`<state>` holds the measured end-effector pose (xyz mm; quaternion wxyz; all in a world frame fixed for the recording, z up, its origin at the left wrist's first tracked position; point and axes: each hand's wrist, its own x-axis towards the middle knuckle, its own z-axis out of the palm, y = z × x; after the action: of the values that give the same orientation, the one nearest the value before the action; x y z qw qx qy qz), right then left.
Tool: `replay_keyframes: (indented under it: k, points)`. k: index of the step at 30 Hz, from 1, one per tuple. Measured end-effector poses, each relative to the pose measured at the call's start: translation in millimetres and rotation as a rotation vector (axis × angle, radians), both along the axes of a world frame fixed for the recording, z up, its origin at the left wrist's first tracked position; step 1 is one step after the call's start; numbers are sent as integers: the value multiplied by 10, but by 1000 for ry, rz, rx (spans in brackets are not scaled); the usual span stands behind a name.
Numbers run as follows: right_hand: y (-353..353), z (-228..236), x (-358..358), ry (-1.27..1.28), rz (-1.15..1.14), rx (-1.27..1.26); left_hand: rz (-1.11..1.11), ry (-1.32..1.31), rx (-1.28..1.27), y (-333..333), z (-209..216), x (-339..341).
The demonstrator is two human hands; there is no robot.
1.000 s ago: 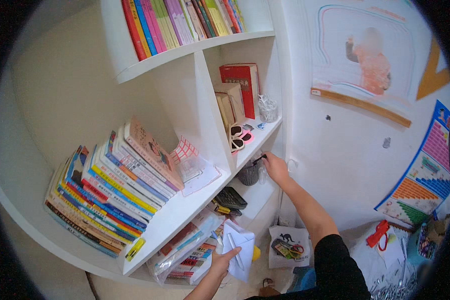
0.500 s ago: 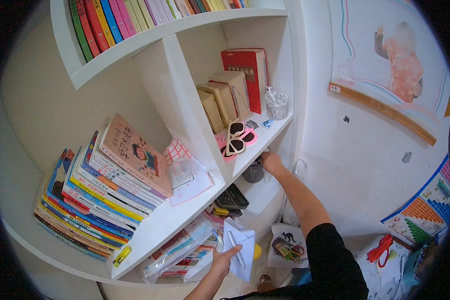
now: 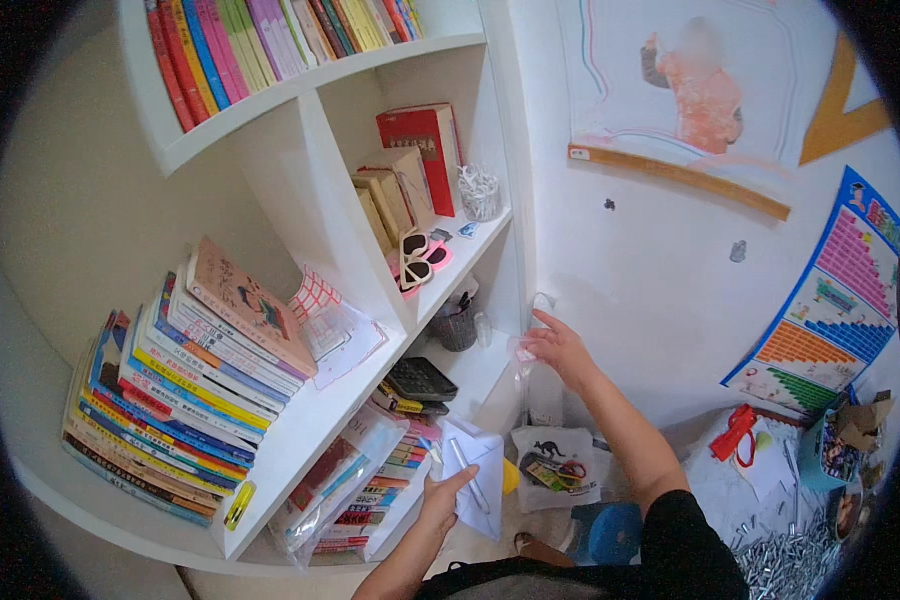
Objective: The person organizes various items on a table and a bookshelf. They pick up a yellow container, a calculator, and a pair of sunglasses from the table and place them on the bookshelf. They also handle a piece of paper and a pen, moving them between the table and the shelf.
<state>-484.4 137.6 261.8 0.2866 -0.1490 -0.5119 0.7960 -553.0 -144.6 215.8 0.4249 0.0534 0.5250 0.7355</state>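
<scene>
My left hand (image 3: 443, 502) is closed on a folded white paper (image 3: 482, 446) and a slim white pen (image 3: 467, 473) lying across it, thumb on top. At the right end of the lower shelf is my right hand (image 3: 560, 352), index finger stretched out and the other fingers bent. A clear, thin piece (image 3: 522, 362) shows at its fingertips, too faint to name. Left of that hand stands a dark mesh pen cup (image 3: 456, 328) with pens in it. A black tray-like box (image 3: 422, 380) lies on the same shelf.
Stacked books (image 3: 195, 390) fill the left shelf. Sunglasses (image 3: 416, 262) and a jar of white sticks (image 3: 480, 193) stand above the pen cup. Below are a white bag (image 3: 560, 445), a blue stool (image 3: 610, 532) and a cluttered table with red scissors (image 3: 738, 435).
My right hand has drawn back from the pen cup toward the wall, and its index finger is now stretched out. My left hand keeps hold of the paper and pen. The view has shifted right.
</scene>
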Motion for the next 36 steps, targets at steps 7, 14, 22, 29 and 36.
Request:
replay_keyframes:
  k: [7, 14, 22, 29, 36]
  points:
    - [-717, 820, 427, 54, -90, 81, -126, 39, 22, -309, 215, 142]
    - [-1573, 1607, -132, 156, -180, 658, -46, 158, 40, -844, 470, 89]
    - [-1770, 1903, -1630, 69, -263, 1114, 64, 107, 61, -1255, 549, 74]
    - [-1530, 1504, -2195, 30, -457, 1230, 119, 122, 140, -1339, 555, 88]
    - [-2025, 1231, -491, 63, -184, 973, 58, 67, 60, -1257, 337, -19]
